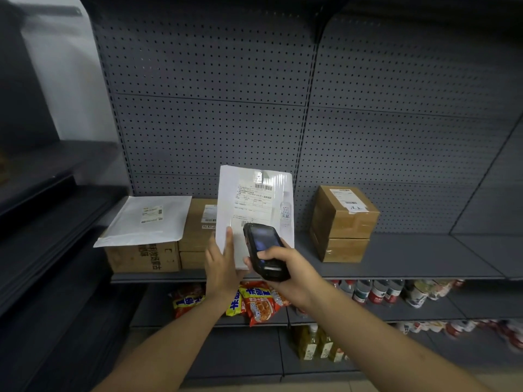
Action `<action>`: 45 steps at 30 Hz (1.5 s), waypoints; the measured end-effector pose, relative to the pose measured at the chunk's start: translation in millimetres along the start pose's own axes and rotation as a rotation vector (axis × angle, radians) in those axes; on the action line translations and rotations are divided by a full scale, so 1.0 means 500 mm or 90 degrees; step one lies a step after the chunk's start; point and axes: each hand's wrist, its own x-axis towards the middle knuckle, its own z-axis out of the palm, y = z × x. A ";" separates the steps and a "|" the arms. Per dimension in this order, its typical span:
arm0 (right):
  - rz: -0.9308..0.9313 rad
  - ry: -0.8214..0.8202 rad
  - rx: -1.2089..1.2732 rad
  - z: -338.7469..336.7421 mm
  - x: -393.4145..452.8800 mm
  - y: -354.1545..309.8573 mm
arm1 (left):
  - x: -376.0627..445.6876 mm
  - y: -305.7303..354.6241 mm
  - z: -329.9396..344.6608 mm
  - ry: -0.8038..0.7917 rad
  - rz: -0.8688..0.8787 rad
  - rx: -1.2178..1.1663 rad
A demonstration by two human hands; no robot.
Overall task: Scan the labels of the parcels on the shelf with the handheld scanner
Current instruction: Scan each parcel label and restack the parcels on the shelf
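Right grip [285,267] clamps scanner [264,250] | left grip [222,260] pinches white parcel [254,205] edge

glossy plastic mailer [254,199], matt perforated metal shelf [396,256].

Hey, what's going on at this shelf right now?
A person is scanning parcels. The left hand holds a flat white mailer parcel upright, label facing them, while the right hand grips a black handheld scanner aimed at it. Brown cardboard boxes and another white mailer wait on the grey metal shelf.
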 end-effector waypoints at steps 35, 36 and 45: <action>0.037 0.055 0.041 0.032 -0.020 0.029 | -0.002 -0.047 0.010 -0.051 0.009 -0.040; 0.035 0.057 0.044 0.032 -0.019 0.029 | -0.001 -0.048 0.010 -0.055 0.009 -0.039; 0.025 0.060 0.048 0.038 -0.015 0.030 | 0.009 -0.063 0.010 -0.076 0.027 -0.039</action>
